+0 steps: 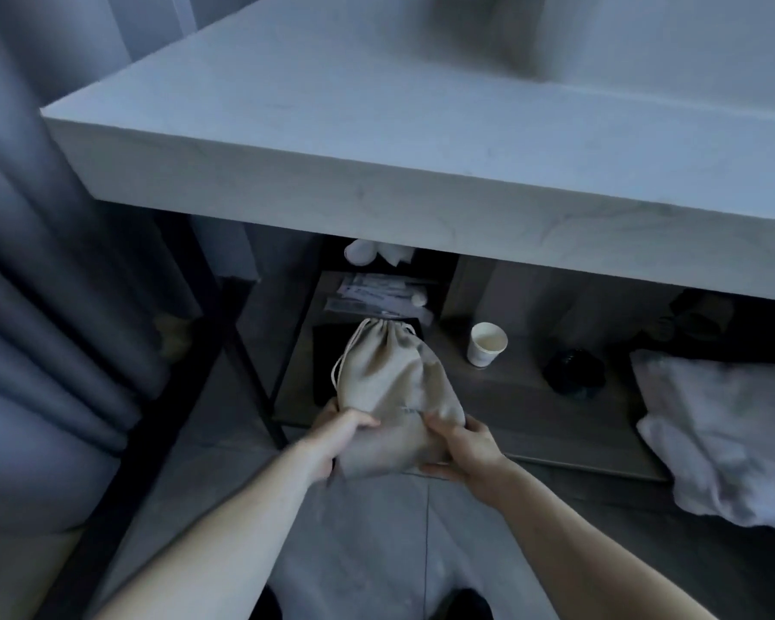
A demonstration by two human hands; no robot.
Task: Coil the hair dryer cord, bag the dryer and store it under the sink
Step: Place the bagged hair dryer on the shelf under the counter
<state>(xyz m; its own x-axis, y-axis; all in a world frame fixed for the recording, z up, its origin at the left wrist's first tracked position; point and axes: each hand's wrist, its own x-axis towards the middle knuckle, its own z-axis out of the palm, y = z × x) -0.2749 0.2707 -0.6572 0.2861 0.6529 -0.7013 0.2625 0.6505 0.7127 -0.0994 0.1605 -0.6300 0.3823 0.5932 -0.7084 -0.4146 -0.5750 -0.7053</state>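
Dim, cool blue-grey cast, countertop point(376, 140) the brightest surface with soft diffuse light from above, deep shadow on the shelf point(488, 396) beneath it, overall soft focus, no glare, wide-angle bending at frame edges, upper right corner blurred.

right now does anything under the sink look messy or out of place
Nothing is spilled or damaged. The paper cup stands upright on the shelf, and both hands hold the drawstring bag, cinched shut.
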